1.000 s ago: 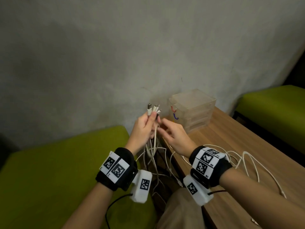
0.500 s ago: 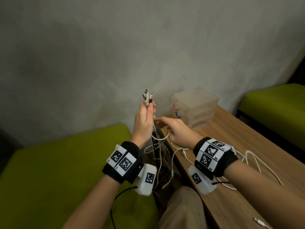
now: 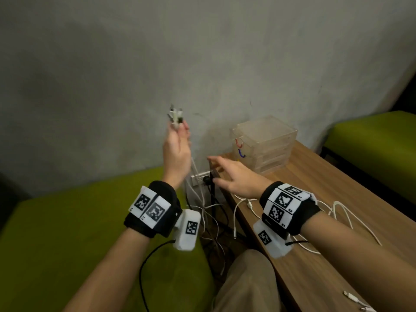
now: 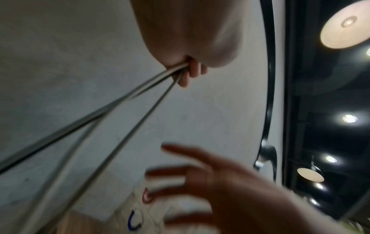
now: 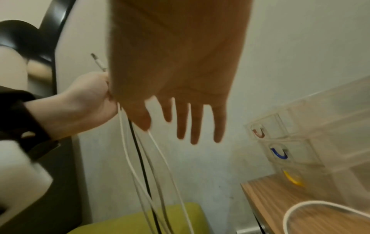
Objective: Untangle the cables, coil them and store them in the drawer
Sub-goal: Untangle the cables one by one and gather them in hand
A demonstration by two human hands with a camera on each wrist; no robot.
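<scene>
The grey wall [image 3: 202,64] fills most of what we see, and below it on our left is a green seat [image 3: 67,233]. On our right stands a wooden table [image 3: 337,221], with a second green seat [image 3: 378,140] behind it. At the far corner of the table, close to the wall, we see the clear drawer unit [image 3: 265,143]; its drawers have a red, a blue and a yellow handle, and all look closed.

Our left hand [image 3: 176,154] is raised in front of the wall and its fingers are clenched around a bunch of cables [image 5: 140,166]. The plugs [image 3: 175,114] stick out above the fist, and the cables, several white and one black, hang down from it between the seat and the table edge. Other white loops [image 3: 346,212] lie on the table top behind our right wrist.

Our right hand [image 3: 236,179] is released, with straight spread fingers [image 5: 197,125], and it holds nothing. It hovers just beside the hanging cables, between them and the drawer unit. One small white plug end [image 3: 358,299] lies alone at the near table edge.
</scene>
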